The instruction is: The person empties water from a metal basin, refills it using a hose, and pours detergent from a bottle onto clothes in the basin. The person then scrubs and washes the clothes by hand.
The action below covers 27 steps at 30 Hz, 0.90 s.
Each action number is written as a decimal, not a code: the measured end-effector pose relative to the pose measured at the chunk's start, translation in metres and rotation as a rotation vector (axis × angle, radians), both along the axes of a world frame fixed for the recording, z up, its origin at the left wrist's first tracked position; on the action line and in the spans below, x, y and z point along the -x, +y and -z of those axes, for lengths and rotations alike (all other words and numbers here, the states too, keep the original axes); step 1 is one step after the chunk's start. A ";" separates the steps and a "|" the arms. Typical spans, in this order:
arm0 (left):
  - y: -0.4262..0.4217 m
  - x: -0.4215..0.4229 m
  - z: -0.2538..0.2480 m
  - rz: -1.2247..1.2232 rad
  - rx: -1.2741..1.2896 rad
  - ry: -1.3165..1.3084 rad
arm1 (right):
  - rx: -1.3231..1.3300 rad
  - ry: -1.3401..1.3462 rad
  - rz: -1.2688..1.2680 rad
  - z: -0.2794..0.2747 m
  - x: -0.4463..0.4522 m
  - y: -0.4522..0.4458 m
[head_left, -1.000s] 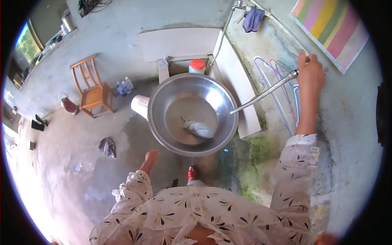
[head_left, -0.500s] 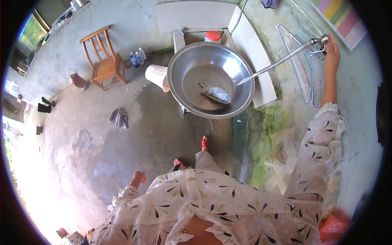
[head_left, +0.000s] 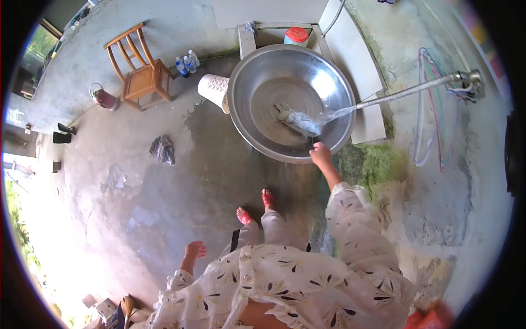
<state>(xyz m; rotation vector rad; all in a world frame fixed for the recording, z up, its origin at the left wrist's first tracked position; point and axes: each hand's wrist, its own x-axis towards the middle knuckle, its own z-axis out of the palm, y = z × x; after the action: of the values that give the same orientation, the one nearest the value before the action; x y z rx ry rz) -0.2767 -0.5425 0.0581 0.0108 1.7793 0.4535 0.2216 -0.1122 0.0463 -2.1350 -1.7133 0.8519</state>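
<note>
A wide metal basin (head_left: pixel 241 109) stands tilted toward me at the upper middle. Inside it lies a wet, pale blue-grey cloth (head_left: pixel 298 122), partly under water. A metal wall tap (head_left: pixel 470 83) on the right has a flexible hose (head_left: pixel 405 90), and water runs from its end onto the cloth. My right hand (head_left: pixel 322 154) is over the basin's near rim, its fingers bent together; what they hold, if anything, is hidden. My left hand (head_left: pixel 194 250) hangs low over the floor beside my leg, holding nothing, fingers apart.
Behind the basin is a red-lidded tub (head_left: pixel 296 36). A white perforated basket (head_left: pixel 213 90) lies on its side left of it. Farther left are water bottles (head_left: pixel 187 63), a wooden chair (head_left: pixel 139 77) and a red flask (head_left: pixel 104 98). Hangers (head_left: pixel 430 109) hang on the right wall.
My right hand has left the tap and come down to the basin's near rim. Water now streams more strongly onto the cloth. My left hand's fingers have spread.
</note>
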 end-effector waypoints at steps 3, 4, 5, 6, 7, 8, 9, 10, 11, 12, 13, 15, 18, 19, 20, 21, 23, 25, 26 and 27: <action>-0.013 -0.006 -0.006 -0.066 0.044 -0.005 | 0.128 -0.121 0.028 0.036 0.015 0.028; -0.022 -0.006 -0.005 -0.102 0.065 -0.024 | 0.131 -0.148 0.037 0.056 0.012 0.040; -0.030 -0.005 -0.003 -0.140 0.083 -0.039 | 0.131 -0.172 0.044 0.075 0.010 0.052; -0.035 -0.007 -0.007 -0.159 0.094 -0.057 | 0.092 -0.223 0.027 0.090 0.006 0.059; -0.040 -0.013 -0.016 -0.178 0.103 -0.075 | 0.052 -0.274 0.009 0.104 0.000 0.065; -0.043 -0.019 -0.024 -0.198 0.111 -0.094 | 0.009 -0.325 -0.009 0.116 -0.003 0.073; -0.047 -0.024 -0.030 -0.181 0.129 -0.077 | 0.044 -0.319 0.006 0.118 -0.001 0.081; -0.051 -0.028 -0.036 -0.164 0.150 -0.060 | 0.061 -0.288 -0.028 0.131 -0.003 0.090; -0.054 -0.031 -0.042 -0.146 0.170 -0.045 | 0.076 -0.259 -0.062 0.142 -0.008 0.100; -0.056 -0.033 -0.046 -0.153 0.172 -0.047 | 0.090 -0.229 -0.095 0.151 -0.010 0.110; -0.058 -0.034 -0.050 -0.160 0.174 -0.050 | 0.183 -0.128 -0.054 0.160 -0.010 0.117; -0.054 -0.039 -0.058 -0.072 0.235 -0.029 | 0.093 -0.180 -0.044 0.156 0.003 0.117; -0.053 -0.042 -0.057 -0.191 0.186 -0.051 | 0.093 -0.304 -0.106 0.153 0.009 0.122; -0.053 -0.043 -0.055 -0.191 0.172 -0.059 | 0.061 -0.378 -0.172 0.191 -0.002 0.124; -0.052 -0.044 -0.053 -0.190 0.159 -0.068 | 0.030 -0.453 -0.237 0.212 -0.009 0.124; -0.051 -0.045 -0.051 -0.190 0.144 -0.078 | 0.054 -0.437 -0.227 0.203 -0.005 0.123; -0.048 -0.046 -0.042 -0.196 0.155 -0.073 | 0.095 -0.409 -0.214 0.165 0.013 0.121; -0.044 -0.047 -0.031 -0.206 0.146 -0.091 | -0.030 -0.411 -0.238 0.135 0.032 0.123; -0.041 -0.044 -0.026 -0.213 0.127 -0.107 | -0.097 -0.410 -0.251 0.120 0.039 0.129; -0.036 -0.044 -0.022 -0.220 0.109 -0.121 | -0.017 -0.208 -0.173 0.112 0.042 0.139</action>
<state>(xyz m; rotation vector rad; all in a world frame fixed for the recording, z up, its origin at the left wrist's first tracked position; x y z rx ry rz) -0.2329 -0.5789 0.0802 -0.2856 1.6908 0.5029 0.1794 0.0264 -0.0657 -2.1534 -2.0244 0.6738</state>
